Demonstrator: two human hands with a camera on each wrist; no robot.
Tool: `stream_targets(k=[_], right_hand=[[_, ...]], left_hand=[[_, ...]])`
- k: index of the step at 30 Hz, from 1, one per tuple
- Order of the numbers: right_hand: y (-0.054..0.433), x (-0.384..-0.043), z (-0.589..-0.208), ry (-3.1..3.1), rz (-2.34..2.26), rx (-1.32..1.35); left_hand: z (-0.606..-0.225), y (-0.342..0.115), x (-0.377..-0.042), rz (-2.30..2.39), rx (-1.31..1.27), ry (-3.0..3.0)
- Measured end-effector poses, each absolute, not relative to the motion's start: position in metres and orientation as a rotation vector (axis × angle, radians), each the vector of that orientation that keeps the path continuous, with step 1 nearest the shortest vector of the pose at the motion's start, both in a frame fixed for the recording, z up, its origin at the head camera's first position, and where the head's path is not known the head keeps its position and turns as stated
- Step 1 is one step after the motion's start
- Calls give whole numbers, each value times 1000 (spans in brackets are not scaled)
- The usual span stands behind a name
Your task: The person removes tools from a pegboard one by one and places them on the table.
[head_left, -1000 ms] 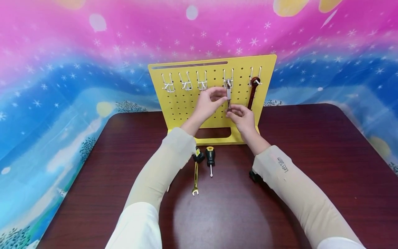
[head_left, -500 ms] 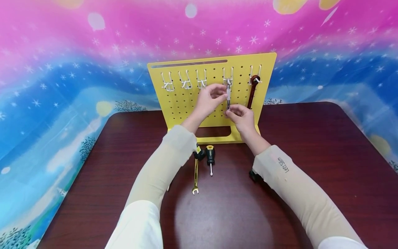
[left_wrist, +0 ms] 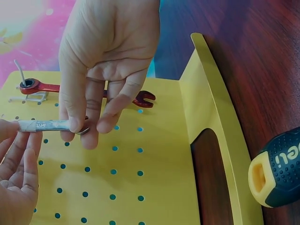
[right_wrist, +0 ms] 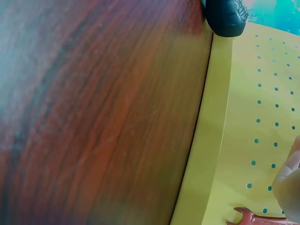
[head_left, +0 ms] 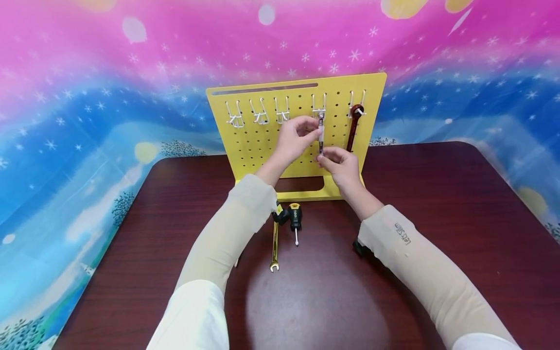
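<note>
A small silver wrench (head_left: 321, 138) with a white label round its handle stands upright in front of the yellow pegboard (head_left: 262, 158). My left hand (head_left: 294, 140) pinches it by the labelled handle. Lower down, my right hand (head_left: 341, 166) pinches its bottom end between thumb and fingers. The ring end overlaps a white double hook (head_left: 319, 108) in the head view. In the left wrist view my right hand (left_wrist: 110, 51) covers most of the open end, and my left hand (left_wrist: 18, 178) grips the other side. Only part of my right hand (right_wrist: 289, 185) shows in the right wrist view.
A dark red wrench (head_left: 355, 127) hangs at the board's right, beside several white hooks (head_left: 261, 114). On the table (head_left: 323, 291) lie a screwdriver (head_left: 295, 217) and a gold wrench (head_left: 275, 245). A black-and-yellow tool (head_left: 281, 214) is partly behind my left sleeve, a black object (head_left: 358, 248) by my right.
Both hands stay almost in place on the wrench. Its ring end has shifted slightly against the hook, and the head view has moved a little.
</note>
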State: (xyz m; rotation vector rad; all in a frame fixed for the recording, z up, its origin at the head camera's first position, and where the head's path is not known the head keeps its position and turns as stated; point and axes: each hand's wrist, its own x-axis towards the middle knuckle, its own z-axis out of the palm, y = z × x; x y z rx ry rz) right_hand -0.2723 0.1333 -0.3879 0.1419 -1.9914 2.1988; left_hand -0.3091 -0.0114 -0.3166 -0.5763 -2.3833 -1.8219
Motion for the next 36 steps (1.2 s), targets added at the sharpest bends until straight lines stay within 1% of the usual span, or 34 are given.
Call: stream_targets(k=[36], right_hand=[[140,-243,-380,-2144,2092,233]], left_hand=[[-316,-18,-284,-1796,-692,-2339]])
